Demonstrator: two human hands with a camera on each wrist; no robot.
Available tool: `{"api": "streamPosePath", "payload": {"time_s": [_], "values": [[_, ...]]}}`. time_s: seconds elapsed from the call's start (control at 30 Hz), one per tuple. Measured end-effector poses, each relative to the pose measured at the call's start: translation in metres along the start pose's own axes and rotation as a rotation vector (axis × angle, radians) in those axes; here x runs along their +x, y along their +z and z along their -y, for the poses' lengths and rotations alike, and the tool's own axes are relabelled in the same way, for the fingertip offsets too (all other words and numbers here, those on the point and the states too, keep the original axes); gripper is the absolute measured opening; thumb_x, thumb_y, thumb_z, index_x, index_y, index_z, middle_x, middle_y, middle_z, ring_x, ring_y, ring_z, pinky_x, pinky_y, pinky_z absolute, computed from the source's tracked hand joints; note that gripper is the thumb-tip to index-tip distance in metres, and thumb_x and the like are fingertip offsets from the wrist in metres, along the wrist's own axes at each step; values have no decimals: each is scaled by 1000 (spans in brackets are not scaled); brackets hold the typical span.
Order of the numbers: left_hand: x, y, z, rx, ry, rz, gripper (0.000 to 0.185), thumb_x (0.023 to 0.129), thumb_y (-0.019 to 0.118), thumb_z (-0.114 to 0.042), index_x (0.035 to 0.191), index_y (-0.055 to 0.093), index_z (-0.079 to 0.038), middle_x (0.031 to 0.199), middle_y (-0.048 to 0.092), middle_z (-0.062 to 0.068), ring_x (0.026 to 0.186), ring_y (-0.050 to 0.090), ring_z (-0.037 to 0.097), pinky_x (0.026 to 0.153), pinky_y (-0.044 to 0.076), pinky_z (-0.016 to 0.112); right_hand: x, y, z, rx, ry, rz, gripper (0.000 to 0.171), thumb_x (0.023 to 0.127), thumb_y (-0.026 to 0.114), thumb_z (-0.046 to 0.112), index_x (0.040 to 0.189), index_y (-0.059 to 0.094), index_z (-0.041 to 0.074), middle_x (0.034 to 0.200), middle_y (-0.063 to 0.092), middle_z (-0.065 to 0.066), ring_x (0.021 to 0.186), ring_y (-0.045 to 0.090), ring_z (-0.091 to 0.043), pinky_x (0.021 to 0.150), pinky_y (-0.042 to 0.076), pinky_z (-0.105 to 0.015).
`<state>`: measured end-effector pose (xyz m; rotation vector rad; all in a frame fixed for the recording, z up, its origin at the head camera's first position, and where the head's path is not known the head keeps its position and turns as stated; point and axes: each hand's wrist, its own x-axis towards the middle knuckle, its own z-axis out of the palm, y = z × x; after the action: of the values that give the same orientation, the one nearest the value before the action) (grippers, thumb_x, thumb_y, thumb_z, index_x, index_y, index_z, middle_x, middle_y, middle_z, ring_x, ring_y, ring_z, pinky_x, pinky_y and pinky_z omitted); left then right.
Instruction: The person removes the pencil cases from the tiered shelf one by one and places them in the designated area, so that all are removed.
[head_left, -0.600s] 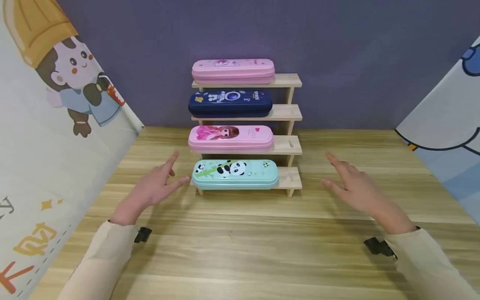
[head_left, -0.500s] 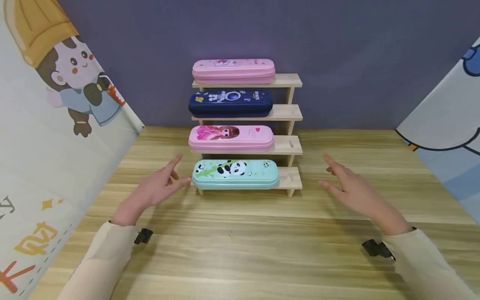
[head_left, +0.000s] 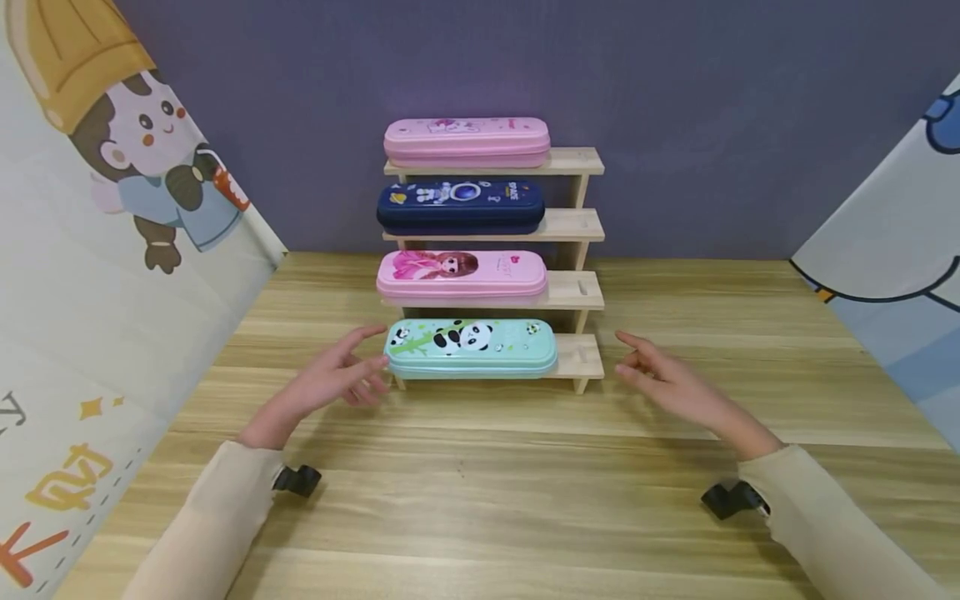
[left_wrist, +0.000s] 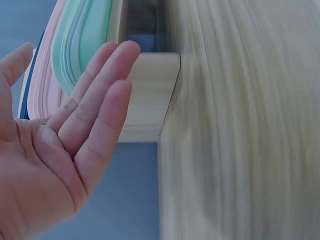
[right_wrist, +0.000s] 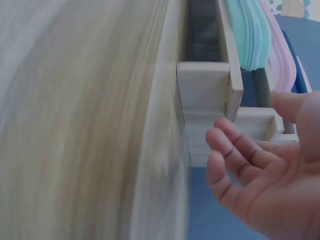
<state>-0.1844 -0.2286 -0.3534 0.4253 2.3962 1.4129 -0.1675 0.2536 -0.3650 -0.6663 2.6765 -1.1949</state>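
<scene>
A mint-green pencil case [head_left: 470,348] with panda pictures lies on the lowest step of a wooden stepped rack [head_left: 581,357]. My left hand [head_left: 330,379] is at the case's left end, its fingertips right at the edge and its fingers relaxed. In the left wrist view the palm [left_wrist: 45,170] faces the rack's end, with nothing held. My right hand [head_left: 675,385] is just off the rack's right end, fingers loosely bent and holding nothing. The right wrist view shows that hand's fingers [right_wrist: 232,145] close to the rack's wooden legs.
Above the mint case, the rack bears a pink doll-print case [head_left: 462,277], a navy space-print case [head_left: 460,208] and a pink rabbit-print case [head_left: 467,143]. A dark wall [head_left: 690,125] stands behind the wood-grain table [head_left: 480,500]. Printed cloths flank both sides.
Both hands have moved inward toward the lowest step. The left has reached the mint case's left end; the right has come nearer the rack's right end. The cases have not moved.
</scene>
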Motion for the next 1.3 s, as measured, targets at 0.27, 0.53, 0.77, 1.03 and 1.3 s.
{"api": "streamPosePath", "payload": {"time_s": [0.27,0.53,0.77,1.03,1.3], "values": [[7,7,5,-258,-61,80,72,106,47,-33,159,5,-10,105,69,29,78,72,42,73,61,52,12,9,-7,358,97,72,64,106,47,13,155,10,-7,107,64,-26,81,66,-24,65,59,-34],[13,24,9,-452,-148,66,76,105,45,-44,160,-3,-25,112,67,30,77,73,35,72,62,45,18,17,-18,603,185,164,72,104,46,7,156,-3,-2,99,66,-17,74,64,-16,64,58,-27],[16,33,9,-552,-187,-32,73,104,47,-48,160,4,-32,115,64,33,70,73,30,62,63,38,22,17,-18,677,217,202,73,104,43,4,157,-8,2,97,66,-13,75,64,-17,66,57,-29],[16,39,9,-631,-155,-121,66,105,51,-37,160,15,-30,96,72,23,58,70,17,53,59,28,25,16,-17,686,224,224,73,104,41,3,156,-10,3,96,65,-11,75,64,-16,66,57,-28],[12,45,7,-673,-122,-229,61,105,48,-24,159,20,-22,88,72,23,64,72,20,57,61,30,24,15,-16,696,220,231,74,104,42,1,156,-11,2,95,66,-11,75,64,-16,65,56,-28]]}}
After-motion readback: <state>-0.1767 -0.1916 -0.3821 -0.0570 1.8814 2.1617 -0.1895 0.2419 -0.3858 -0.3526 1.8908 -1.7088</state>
